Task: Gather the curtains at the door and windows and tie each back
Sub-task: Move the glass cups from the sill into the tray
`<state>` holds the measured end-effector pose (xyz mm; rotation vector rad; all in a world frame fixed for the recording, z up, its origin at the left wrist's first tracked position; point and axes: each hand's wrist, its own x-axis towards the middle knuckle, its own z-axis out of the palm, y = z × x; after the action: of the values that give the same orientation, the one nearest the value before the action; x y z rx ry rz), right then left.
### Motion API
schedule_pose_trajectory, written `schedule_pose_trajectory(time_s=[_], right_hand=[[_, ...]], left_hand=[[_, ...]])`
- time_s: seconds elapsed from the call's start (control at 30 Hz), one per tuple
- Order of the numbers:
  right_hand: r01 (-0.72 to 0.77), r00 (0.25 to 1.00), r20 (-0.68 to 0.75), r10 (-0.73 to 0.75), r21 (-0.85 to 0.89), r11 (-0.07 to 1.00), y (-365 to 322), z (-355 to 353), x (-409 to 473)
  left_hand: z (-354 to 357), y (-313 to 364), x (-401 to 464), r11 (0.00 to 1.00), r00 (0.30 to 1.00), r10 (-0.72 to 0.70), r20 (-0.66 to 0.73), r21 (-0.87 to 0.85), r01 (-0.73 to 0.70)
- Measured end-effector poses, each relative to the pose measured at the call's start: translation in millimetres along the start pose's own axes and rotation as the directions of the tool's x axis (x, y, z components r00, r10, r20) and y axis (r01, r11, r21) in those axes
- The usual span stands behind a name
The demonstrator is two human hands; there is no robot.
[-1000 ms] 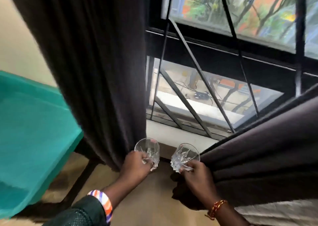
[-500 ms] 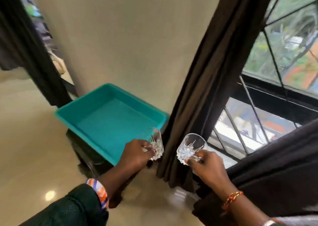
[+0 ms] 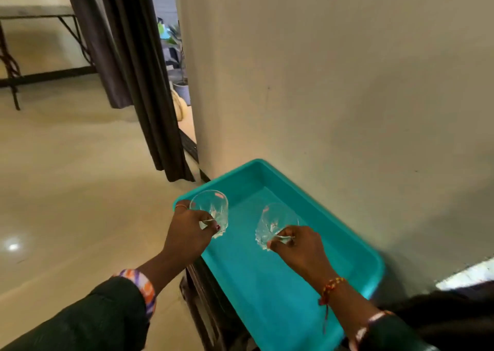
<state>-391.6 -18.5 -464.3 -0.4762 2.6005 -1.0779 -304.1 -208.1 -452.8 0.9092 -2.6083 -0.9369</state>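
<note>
View has swung from window to shallow teal plastic tray point(image 3: 355, 246); left hand point(image 3: 187, 237) and right hand point(image 3: 302, 249) each pinch a cut-crystal tumbler (left point(image 3: 211, 209), right point(image 3: 275, 222)) above it, dark door curtain point(image 3: 133, 70) hanging untied well behind.

Two hands: left hand point(image 3: 187, 233), right hand point(image 3: 299, 246). Two glasses: left glass point(image 3: 212, 209), right glass point(image 3: 272, 221). One teal tray point(image 3: 347, 246). Two dark curtains: near curtain point(image 3: 144, 83), far curtain point(image 3: 93, 38).

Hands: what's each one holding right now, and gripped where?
Left hand grips a cut glass tumbler near its base; right hand grips a second tumbler likewise, both over the teal tray.
</note>
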Motion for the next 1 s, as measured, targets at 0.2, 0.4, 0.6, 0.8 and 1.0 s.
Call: schedule_pose_trajectory(time_s=[0.2, 0.4, 0.6, 0.8, 1.0], right_hand=[[0.018, 0.998, 0.060, -0.017, -0.022, 1.000, -10, 89, 117], [0.035, 0.986, 0.168, -0.018, -0.102, 0.994, 1, 145, 181], [0.051, 0.970, 0.243, -0.027, -0.092, 0.994, 12, 172, 200], [0.057, 0.964, 0.259, -0.050, -0.021, 0.998, 6, 173, 204], [0.113, 0.965, 0.241, -0.107, -0.009, 0.994, 5, 152, 197]], left_hand=[[36, -54, 94, 0.998, 1.000, -0.004, -0.018, 0.069, 0.005], [66, -92, 125, 0.933, 0.996, 0.074, 0.049, 0.348, -0.087], [78, -116, 131, 0.874, 0.983, 0.059, 0.173, 0.467, -0.135], [78, -108, 130, 0.818, 0.979, 0.036, 0.199, 0.557, -0.143], [78, -96, 126, 0.773, 0.984, -0.011, 0.179, 0.626, -0.105]])
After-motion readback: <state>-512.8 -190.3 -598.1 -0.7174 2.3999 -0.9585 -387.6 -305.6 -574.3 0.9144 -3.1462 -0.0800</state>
